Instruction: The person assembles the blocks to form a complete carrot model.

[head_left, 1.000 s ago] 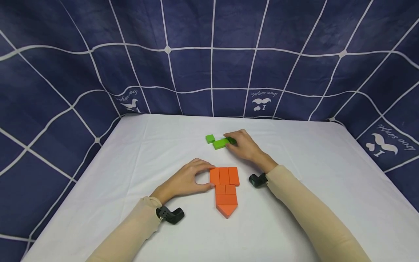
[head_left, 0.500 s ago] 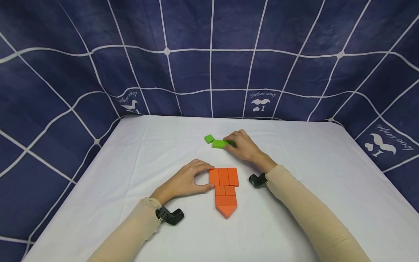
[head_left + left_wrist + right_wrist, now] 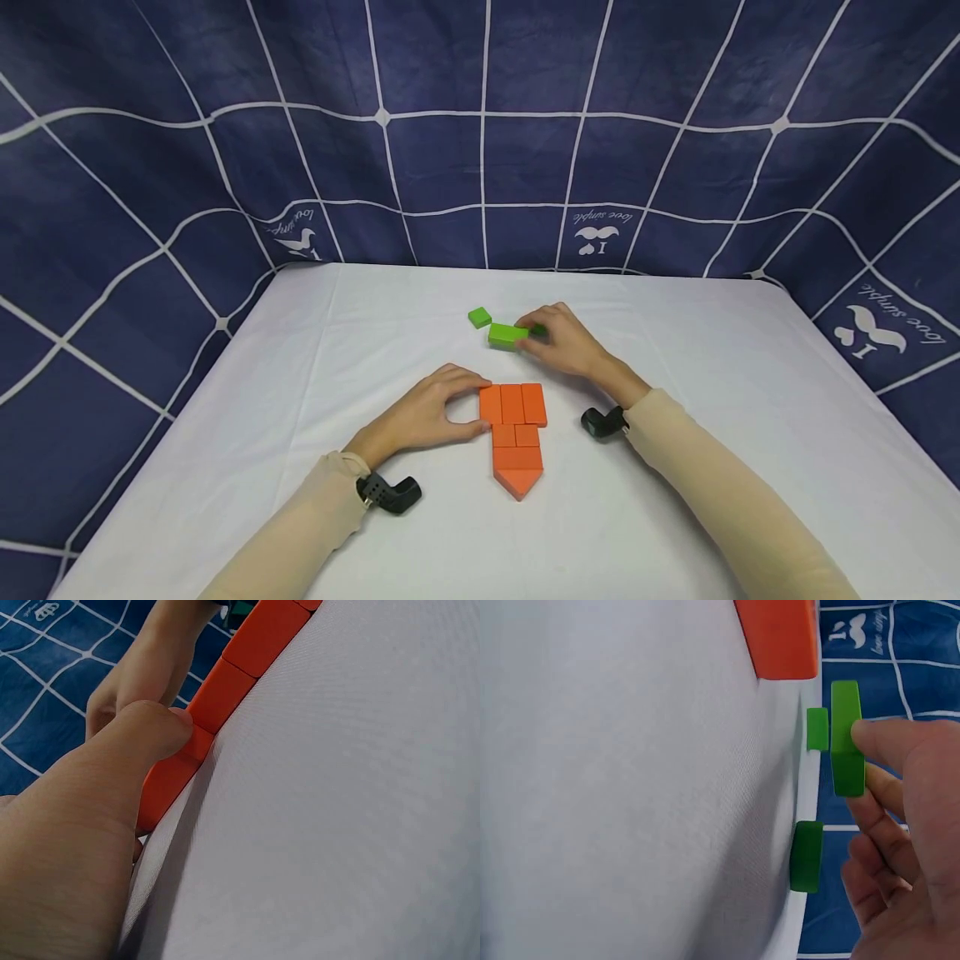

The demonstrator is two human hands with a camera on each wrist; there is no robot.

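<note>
My right hand (image 3: 564,343) pinches a green rectangular block (image 3: 507,335) between thumb and fingers. In the right wrist view this green block (image 3: 846,712) is held above the white tabletop. Nearer me, my left hand (image 3: 431,410) holds the leftmost upright orange block (image 3: 491,405), index fingertip at its far corner and thumb at its near one. That block belongs to a flat orange layout: a row of three blocks, two small square blocks (image 3: 515,435), a crosswise block (image 3: 517,457) and a triangular block (image 3: 518,481) pointing towards me.
A small green square block (image 3: 479,317) lies just left of the held one. A darker green block (image 3: 806,855) rests on the white cloth (image 3: 360,333) beneath my right hand, mostly covered by it in the head view. A dark blue checked curtain (image 3: 435,158) surrounds the table.
The right hand has lifted the green rectangular block and drawn it slightly towards me, away from the small green square block. The left hand stays at the orange block.
</note>
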